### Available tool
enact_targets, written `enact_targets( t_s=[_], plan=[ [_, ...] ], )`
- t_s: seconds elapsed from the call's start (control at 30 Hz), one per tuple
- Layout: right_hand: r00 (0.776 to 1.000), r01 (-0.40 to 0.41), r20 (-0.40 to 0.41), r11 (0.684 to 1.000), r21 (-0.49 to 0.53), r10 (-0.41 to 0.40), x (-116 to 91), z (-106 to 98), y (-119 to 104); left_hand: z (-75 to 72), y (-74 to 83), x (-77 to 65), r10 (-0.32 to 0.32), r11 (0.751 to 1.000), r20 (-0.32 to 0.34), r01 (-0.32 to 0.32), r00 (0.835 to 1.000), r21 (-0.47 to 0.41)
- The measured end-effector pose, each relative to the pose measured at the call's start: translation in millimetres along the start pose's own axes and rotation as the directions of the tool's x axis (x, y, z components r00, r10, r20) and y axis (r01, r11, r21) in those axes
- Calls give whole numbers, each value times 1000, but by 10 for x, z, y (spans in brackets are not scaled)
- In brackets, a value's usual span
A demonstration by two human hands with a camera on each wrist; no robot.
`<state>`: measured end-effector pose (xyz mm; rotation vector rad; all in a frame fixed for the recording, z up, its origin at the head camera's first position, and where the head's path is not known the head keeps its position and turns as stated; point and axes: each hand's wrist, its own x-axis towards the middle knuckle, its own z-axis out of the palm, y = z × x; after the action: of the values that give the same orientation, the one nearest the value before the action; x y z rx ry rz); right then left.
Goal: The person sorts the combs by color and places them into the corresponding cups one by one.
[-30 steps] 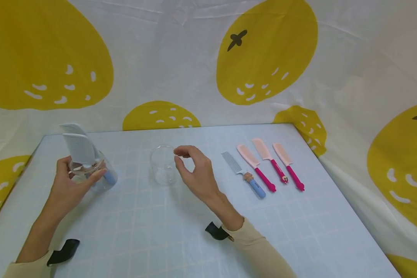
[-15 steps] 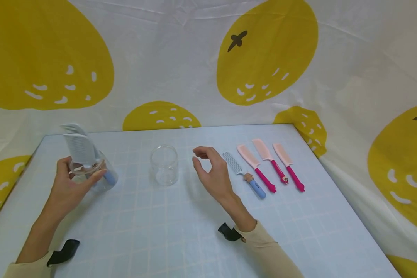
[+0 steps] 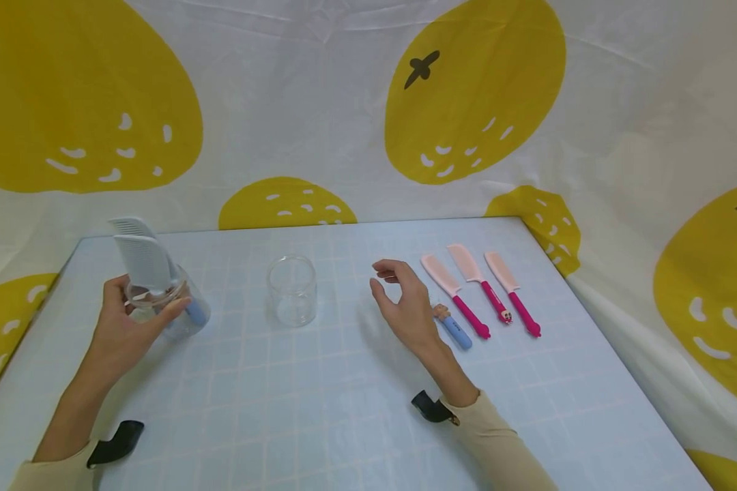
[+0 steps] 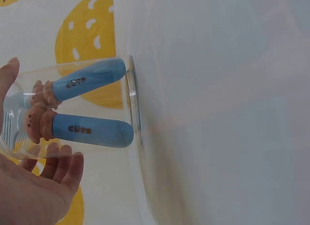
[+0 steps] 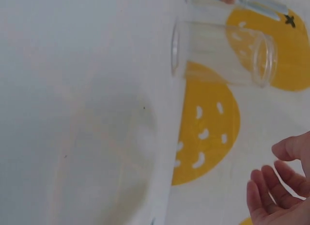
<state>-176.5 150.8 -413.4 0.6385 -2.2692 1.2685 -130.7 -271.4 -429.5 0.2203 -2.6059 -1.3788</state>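
My left hand [image 3: 123,324] grips a clear glass cup [image 3: 193,296] near its rim, at the left of the table. Two combs with pale blue teeth [image 3: 144,259] lean in that cup, their blue handles [image 4: 92,130] down. A second glass cup [image 3: 291,293] stands mid-table with nothing in it. My right hand [image 3: 405,307] hovers with bent, loose fingers and thumb apart, holding nothing. It hides the toothed part of another blue comb [image 3: 454,331], whose handle shows just to its right. Right of that comb lie three pink combs [image 3: 467,262].
The table [image 3: 319,409] wears a pale blue checked cloth. Behind it hangs a white curtain [image 3: 295,102] with large yellow fruit prints, which also runs down the right side. Black wrist bands [image 3: 432,407] sit at both sleeve cuffs.
My right hand has moved rightward, away from the middle cup and to the blue comb, covering its teeth. The left hand keeps its hold on the cup in the same place.
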Motion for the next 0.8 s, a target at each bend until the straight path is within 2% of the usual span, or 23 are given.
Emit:
enact_targets(
  t_s=[0.33,0.53,0.8],
  plan=[
    [999,-30,-11,999,-34,30,-91,-139,162,3,24,-2,-11,1000,6,11,1000,-16],
    [999,-47,-6,997,-58,47,-152,-227,239,5,17,1,3,1000,2,-3,1000,-21],
    [980,-192,25,975,-115,196,-230,-375,316,1,27,-5,-1,1000,8,1,1000,-27]
  ],
)
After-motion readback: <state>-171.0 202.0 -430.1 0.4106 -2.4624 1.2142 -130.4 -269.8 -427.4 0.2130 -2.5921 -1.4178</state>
